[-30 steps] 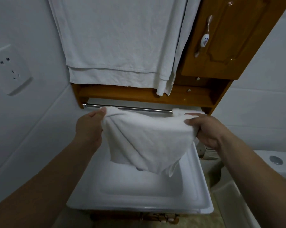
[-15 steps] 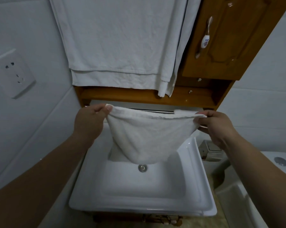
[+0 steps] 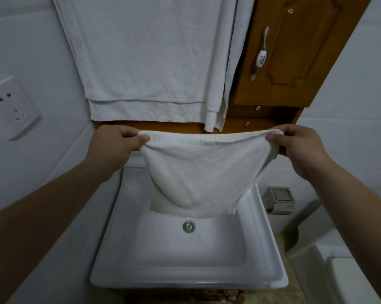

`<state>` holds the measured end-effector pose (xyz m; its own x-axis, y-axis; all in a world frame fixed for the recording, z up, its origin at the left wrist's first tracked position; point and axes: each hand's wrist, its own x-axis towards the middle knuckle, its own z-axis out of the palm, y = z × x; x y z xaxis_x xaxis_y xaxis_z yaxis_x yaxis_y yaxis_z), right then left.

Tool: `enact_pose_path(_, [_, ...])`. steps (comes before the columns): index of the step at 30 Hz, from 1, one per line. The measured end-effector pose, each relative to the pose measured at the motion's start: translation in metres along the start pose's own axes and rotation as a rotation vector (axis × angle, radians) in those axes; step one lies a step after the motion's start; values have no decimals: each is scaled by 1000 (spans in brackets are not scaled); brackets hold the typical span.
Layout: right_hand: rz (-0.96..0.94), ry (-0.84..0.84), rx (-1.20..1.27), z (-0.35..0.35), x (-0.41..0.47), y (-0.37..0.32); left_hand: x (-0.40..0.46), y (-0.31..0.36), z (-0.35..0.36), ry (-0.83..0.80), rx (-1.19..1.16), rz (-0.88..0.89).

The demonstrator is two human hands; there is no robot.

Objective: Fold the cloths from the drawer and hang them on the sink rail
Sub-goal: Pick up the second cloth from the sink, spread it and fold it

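A small white cloth (image 3: 205, 172) hangs stretched between my two hands above the white sink (image 3: 189, 279). My left hand (image 3: 117, 145) pinches its left top corner, and my right hand (image 3: 295, 145) pinches its right top corner. The top edge runs almost straight, just below the wooden shelf (image 3: 180, 127). The cloth sags in a folded pouch toward the basin, its lower end close to the back of the bowl. The metal rail under the shelf is hidden behind the cloth and my hands.
Two large white towels (image 3: 150, 62) hang from above, down to the shelf. A wooden cabinet door (image 3: 295, 51) with a porcelain handle is at upper right. A wall socket (image 3: 11, 108) sits left. A toilet tank (image 3: 356, 279) is lower right, and the sink drain (image 3: 188, 226) shows.
Both hands have lifted and moved apart, pulling the cloth's top edge taut and raising it up to the shelf. The rail, seen earlier, is now covered.
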<state>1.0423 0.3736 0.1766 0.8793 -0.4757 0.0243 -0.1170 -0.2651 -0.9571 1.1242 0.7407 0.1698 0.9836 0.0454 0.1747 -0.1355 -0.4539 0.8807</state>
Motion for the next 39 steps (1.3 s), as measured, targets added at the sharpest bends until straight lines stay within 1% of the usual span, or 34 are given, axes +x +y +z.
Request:
enact_pose_path(2, [-25, 7, -40, -3, 2, -3, 4, 8, -3, 31, 92, 61])
enact_pose_path(4, [-65, 21, -74, -1, 3, -9, 9, 15, -6, 39, 233, 156])
enact_pose_path(8, [-200, 99, -135, 5, 6, -27, 11, 25, -5, -5, 439, 375])
enact_pose_path(11, [-284, 165, -168, 9, 9, -38, 11, 28, 0, -19, 537, 464])
enact_pose_path(12, [-296, 177, -176, 9, 11, -40, 12, 30, 1, -3, 526, 444])
enact_pose_path(13, [-300, 177, -193, 9, 14, -41, 14, 33, 1, 18, 458, 376])
enact_pose_path(16, [-265, 120, -279, 7, 20, -40, 28, 38, -6, 86, 47, 68])
enact_pose_path(17, [-245, 106, -288, 6, 21, -38, 32, 41, -9, 98, -69, -5])
enact_pose_path(18, [-229, 109, -289, 7, 23, -36, 35, 43, -10, 105, -134, -40])
enact_pose_path(20, [-214, 145, -291, 9, 27, -35, 37, 50, -8, 95, -119, -19])
enact_pose_path(25, [-186, 160, -295, 15, 35, -31, 21, 66, 2, 59, 256, 271])
enact_pose_path(27, [-166, 175, -273, 12, 38, -31, 23, 66, 0, 55, 281, 313])
enact_pose_path(29, [-145, 186, -251, 9, 40, -31, 27, 66, -1, 31, 227, 293])
enact_pose_path(33, [-119, 184, -206, 7, 42, -34, 36, 62, 1, -14, 110, 182])
enact_pose_path(36, [-149, 176, -182, 6, 41, -35, 39, 58, 7, -77, 125, 126])
enact_pose_path(39, [-179, 133, -173, 6, 40, -35, 44, 55, 9, -102, 29, 65])
